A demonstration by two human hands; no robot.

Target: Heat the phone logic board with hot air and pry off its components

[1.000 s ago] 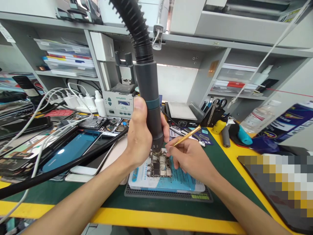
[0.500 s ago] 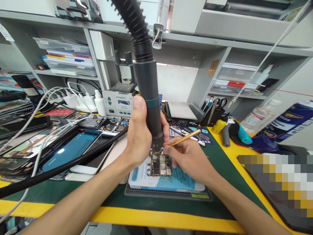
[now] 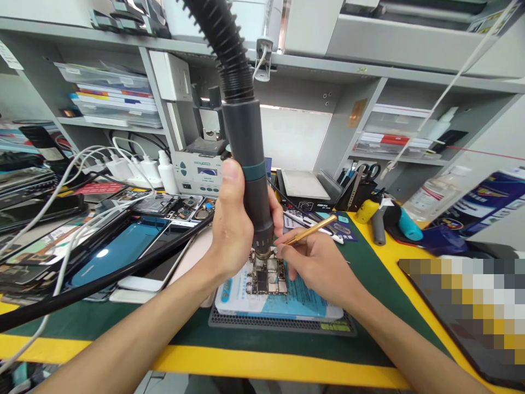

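My left hand (image 3: 234, 224) is wrapped round the dark handle of a hot air gun (image 3: 241, 137), its nozzle pointing down. Just below the nozzle lies a phone circuit board (image 3: 264, 278) with silver shields and a black chip. The board rests on a white and blue pad (image 3: 311, 298). Between the fingers of my right hand (image 3: 318, 257) is a slim gold pen-shaped tool (image 3: 314, 230). Its working end is hidden behind the fingers, close to the nozzle and the board's upper right edge.
A ribbed hose (image 3: 229, 60) rises from the gun. Behind stands a control station (image 3: 200, 174). Phones and parts (image 3: 118, 246) crowd the left, crossed by a black cable (image 3: 123, 273) and white cables. Bottles (image 3: 438, 194) and a tool holder (image 3: 361, 189) stand right.
The upper part of the hot air gun has tilted slightly to the left. Both hands keep their grip and nearly the same place, and the board stays put.
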